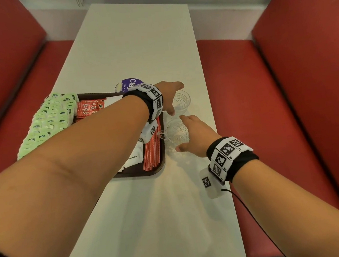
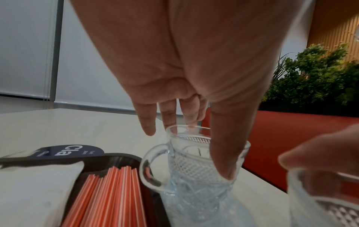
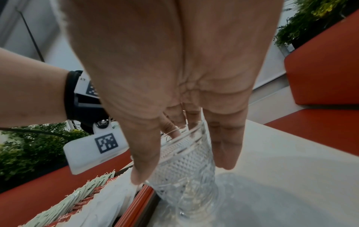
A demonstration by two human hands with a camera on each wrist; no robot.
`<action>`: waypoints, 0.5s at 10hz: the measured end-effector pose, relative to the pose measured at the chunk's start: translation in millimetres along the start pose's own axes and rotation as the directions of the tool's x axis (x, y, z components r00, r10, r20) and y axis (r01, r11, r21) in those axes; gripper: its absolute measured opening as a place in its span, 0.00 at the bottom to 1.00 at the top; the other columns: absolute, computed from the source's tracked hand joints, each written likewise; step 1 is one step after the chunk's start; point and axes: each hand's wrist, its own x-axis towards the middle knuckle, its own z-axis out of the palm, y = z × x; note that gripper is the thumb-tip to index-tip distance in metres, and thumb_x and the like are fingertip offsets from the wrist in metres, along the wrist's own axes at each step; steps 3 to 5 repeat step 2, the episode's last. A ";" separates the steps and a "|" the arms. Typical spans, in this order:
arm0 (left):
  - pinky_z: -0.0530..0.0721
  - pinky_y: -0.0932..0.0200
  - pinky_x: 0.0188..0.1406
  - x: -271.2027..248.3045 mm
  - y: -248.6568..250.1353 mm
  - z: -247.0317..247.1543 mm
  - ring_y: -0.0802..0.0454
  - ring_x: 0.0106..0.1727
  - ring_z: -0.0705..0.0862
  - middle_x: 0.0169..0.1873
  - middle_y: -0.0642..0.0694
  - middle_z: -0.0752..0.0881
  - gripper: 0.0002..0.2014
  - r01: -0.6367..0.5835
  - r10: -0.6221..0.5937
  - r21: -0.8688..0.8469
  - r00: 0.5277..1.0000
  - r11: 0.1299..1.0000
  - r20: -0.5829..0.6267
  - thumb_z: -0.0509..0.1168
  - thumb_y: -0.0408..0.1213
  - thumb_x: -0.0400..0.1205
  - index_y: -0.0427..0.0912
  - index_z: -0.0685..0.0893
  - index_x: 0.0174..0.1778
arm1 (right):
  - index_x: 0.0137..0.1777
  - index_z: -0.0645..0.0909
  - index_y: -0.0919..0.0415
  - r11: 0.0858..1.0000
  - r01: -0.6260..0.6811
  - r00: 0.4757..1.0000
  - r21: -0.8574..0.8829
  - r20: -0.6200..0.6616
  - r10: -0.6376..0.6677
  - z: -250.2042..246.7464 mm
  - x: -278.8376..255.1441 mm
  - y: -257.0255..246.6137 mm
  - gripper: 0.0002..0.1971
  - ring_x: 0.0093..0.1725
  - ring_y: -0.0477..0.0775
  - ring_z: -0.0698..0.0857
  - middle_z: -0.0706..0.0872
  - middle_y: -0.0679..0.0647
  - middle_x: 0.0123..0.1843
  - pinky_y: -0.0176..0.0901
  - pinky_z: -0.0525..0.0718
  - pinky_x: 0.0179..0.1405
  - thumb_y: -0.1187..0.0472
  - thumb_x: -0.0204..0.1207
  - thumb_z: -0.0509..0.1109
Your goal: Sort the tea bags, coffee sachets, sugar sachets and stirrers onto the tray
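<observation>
In the head view, two cut-glass mugs are counted on the table (image 1: pixel 134 38) just beside the tray (image 1: pixel 160 167), the far mug (image 1: pixel 181 101) under the left hand (image 1: pixel 169 96) and the near mug (image 1: pixel 176 135) under the right hand (image 1: pixel 194 136); on the tray one block each of green tea bags (image 1: pixel 48 120), red coffee sachets (image 1: pixel 89 109), white sugar sachets (image 1: pixel 132 155) and red stirrers (image 1: pixel 153 149) is seen, individual pieces too many to count. In the left wrist view, the left grip is seen loosely closed over the far mug's rim, thumb on the wall, its handle (image 2: pixel 149 165) overhanging the stirrers, so a sideways drag is judged likely to disturb them. In the right wrist view, the right grip is seen spanning the near mug's wall with straight digits, and a slip on patterned glass is judged possible.
</observation>
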 end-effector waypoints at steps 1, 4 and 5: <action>0.82 0.46 0.62 -5.4 2.6 0.3 0.39 0.67 0.81 0.70 0.39 0.80 0.56 0.013 -0.013 -0.003 0.999 1.000 -0.031 0.83 0.41 0.69 0.45 0.53 0.86 | 0.89 0.48 0.57 0.999 -0.021 1.000 0.044 0.004 0.021 -2.2 -3.9 -1.5 0.59 0.81 0.59 0.69 0.61 0.57 0.86 0.51 0.73 0.77 0.48 0.67 0.85; 0.84 0.44 0.61 -18.6 -0.2 -5.1 0.38 0.62 0.84 0.66 0.37 0.83 0.51 0.044 -0.049 -0.041 0.992 0.998 -0.117 0.80 0.42 0.74 0.45 0.54 0.86 | 0.88 0.51 0.57 0.998 -0.029 0.997 0.050 -0.066 0.032 -10.7 -9.1 -3.9 0.54 0.81 0.59 0.69 0.63 0.58 0.85 0.50 0.71 0.77 0.46 0.71 0.82; 0.84 0.44 0.61 -18.6 -0.2 -5.1 0.38 0.62 0.84 0.66 0.37 0.83 0.51 0.044 -0.049 -0.041 0.992 0.998 -0.117 0.80 0.42 0.74 0.45 0.54 0.86 | 0.88 0.51 0.57 0.998 -0.029 0.997 0.050 -0.066 0.032 -10.7 -9.1 -3.9 0.54 0.81 0.59 0.69 0.63 0.58 0.85 0.50 0.71 0.77 0.46 0.71 0.82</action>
